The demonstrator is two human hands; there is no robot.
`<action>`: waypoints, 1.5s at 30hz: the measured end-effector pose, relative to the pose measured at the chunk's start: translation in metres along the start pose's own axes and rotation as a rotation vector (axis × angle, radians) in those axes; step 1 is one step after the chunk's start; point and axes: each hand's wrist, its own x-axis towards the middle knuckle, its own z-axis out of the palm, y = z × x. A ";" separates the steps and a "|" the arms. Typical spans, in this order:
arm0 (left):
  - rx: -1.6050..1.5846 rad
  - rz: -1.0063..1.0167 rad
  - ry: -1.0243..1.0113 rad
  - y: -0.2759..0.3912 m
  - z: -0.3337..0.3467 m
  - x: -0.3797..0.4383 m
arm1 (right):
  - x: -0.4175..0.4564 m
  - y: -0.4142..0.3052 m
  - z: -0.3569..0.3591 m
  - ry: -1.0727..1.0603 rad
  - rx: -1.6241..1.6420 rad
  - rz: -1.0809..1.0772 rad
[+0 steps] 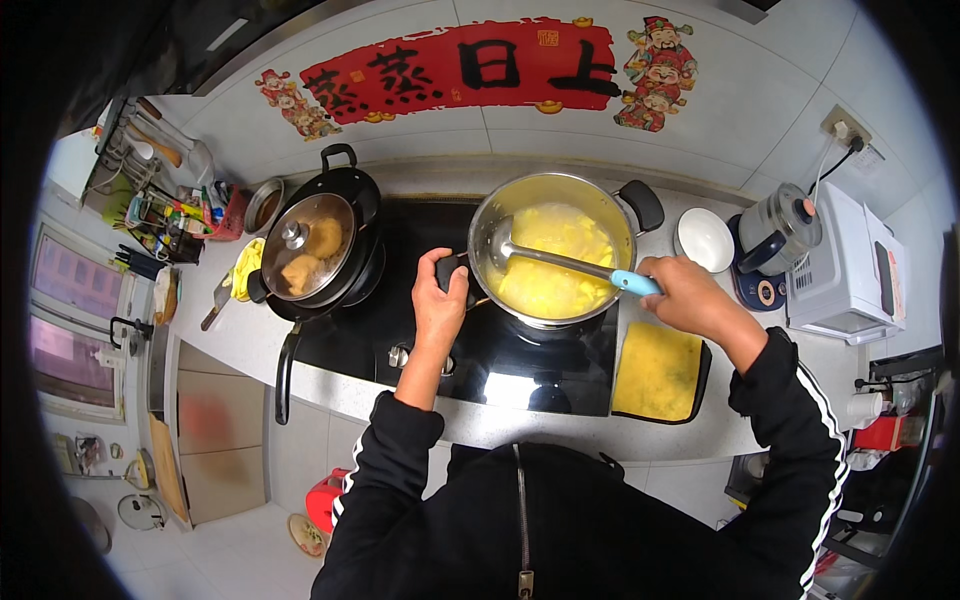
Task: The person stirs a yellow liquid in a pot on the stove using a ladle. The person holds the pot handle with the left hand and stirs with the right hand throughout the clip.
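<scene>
A stainless steel pot (486, 289) with black side handles stands at the right of the black glass cooktop (442, 375). Pale yellow liquid with brighter yellow pieces (559, 289) fills part of it. My left hand (439, 300) is closed around the pot's left handle (448, 271). In my right hand (690, 296) is the light blue grip of a metal ladle (566, 261). The ladle's shaft crosses the pot, and its bowl rests near the pot's inner left wall, partly in the liquid. Steam or foam blurs the surface there.
A wok (360, 187) and a glass-lidded pan (309, 246) with brown food stand at left. Right of the pot are a white bowl (705, 240), a glass kettle (776, 221) and a yellow cloth pad (656, 371). A knife (217, 304) lies on the left counter.
</scene>
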 end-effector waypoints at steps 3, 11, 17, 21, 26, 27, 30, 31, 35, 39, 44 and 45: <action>0.017 0.048 0.027 0.006 0.000 -0.004 | -0.012 -0.001 -0.015 0.065 0.075 0.034; 0.058 0.142 0.052 0.003 0.002 -0.004 | -0.053 0.012 -0.078 0.041 -0.080 0.164; 0.033 0.077 0.035 0.008 0.000 -0.005 | -0.043 0.017 -0.070 -0.007 -0.073 0.169; 0.025 0.078 0.045 0.000 0.003 -0.002 | -0.031 0.020 -0.060 -0.017 -0.041 0.122; 0.049 0.123 0.057 -0.001 0.002 -0.002 | -0.018 0.016 -0.051 -0.061 0.005 0.081; 0.064 0.159 0.066 -0.002 0.002 -0.002 | -0.016 0.014 -0.050 -0.073 0.008 0.079; 0.039 0.107 0.051 -0.001 0.001 -0.003 | -0.012 0.012 -0.044 -0.094 0.024 0.038; 0.031 0.107 0.052 -0.002 0.002 -0.003 | -0.011 0.009 -0.044 -0.110 0.024 0.048; 0.014 0.092 0.050 -0.002 0.002 -0.004 | -0.013 -0.006 -0.046 -0.138 -0.011 0.050; -0.001 0.031 0.028 0.009 0.001 -0.006 | -0.013 -0.009 -0.040 -0.120 -0.091 -0.011; 0.042 0.118 0.070 -0.005 0.001 -0.003 | -0.002 -0.010 -0.041 -0.081 -0.178 -0.070; 0.042 0.124 0.071 -0.003 0.003 -0.003 | 0.000 -0.009 -0.042 -0.084 -0.179 -0.063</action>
